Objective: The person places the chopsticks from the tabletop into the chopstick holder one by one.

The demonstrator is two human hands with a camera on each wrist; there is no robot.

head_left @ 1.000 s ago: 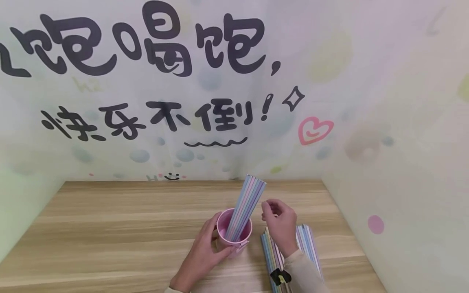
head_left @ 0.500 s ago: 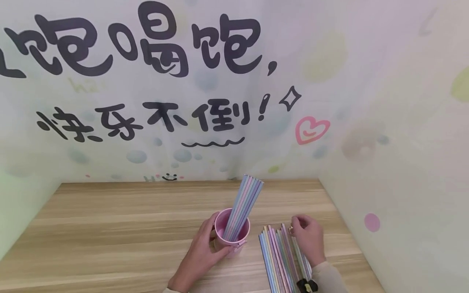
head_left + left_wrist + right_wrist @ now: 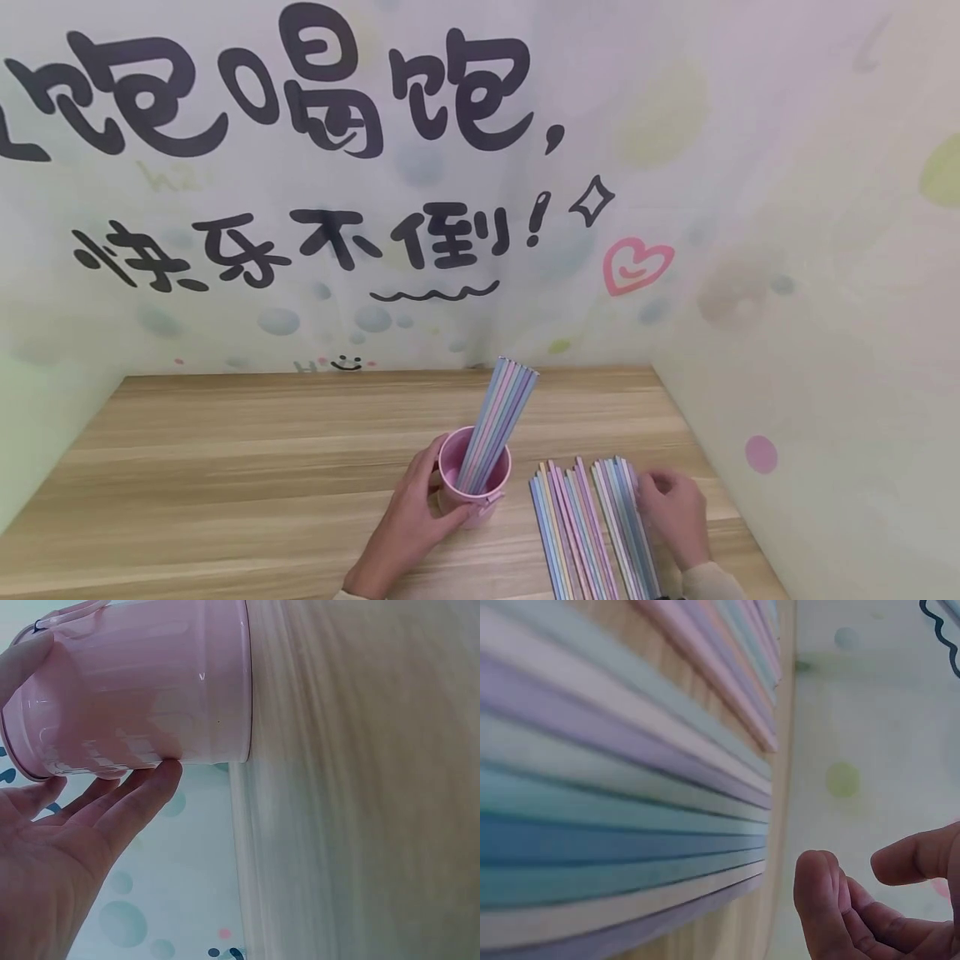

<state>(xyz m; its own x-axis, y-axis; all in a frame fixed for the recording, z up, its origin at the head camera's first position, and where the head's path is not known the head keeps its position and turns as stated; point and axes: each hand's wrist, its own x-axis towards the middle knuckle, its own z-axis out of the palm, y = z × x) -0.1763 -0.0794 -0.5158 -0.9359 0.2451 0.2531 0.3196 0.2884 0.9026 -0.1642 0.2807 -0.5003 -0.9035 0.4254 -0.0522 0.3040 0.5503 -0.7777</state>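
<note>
A: What is the right hand [image 3: 677, 512] doing?

B: Its fingers are bent, with a small gap between thumb and finger and nothing in the gap. It's just beside the right bunch of sticks [image 3: 626, 517]. I can't tell if it touches them.

A: Where do those sticks lie?

B: Flat on the right side of the surface [image 3: 262, 483], side by side, blue, white and purple.

A: Are they easy to pick up?

B: I think they're light, stiff and a bit smooth, so they could slide apart. I'd pinch just a few near the far ends, gently. If they're hollow they might dent, but I can't see that.

A: Are there more?

B: Yes, the left bunch of sticks [image 3: 573, 533], with a thin strip of surface between the two.

A: And the pink bucket [image 3: 142, 690]?

B: It stands upright, left of both bunches. The left hand [image 3: 412, 517] holds it round the side. It looks hard and shiny, so I'd hold it that way too, so it won't slip.

A: What's inside it?

B: A bundle of sticks [image 3: 498, 425], leaning to the far right, their tops well above the bucket. They might make it tippy. There's room left inside.
</note>
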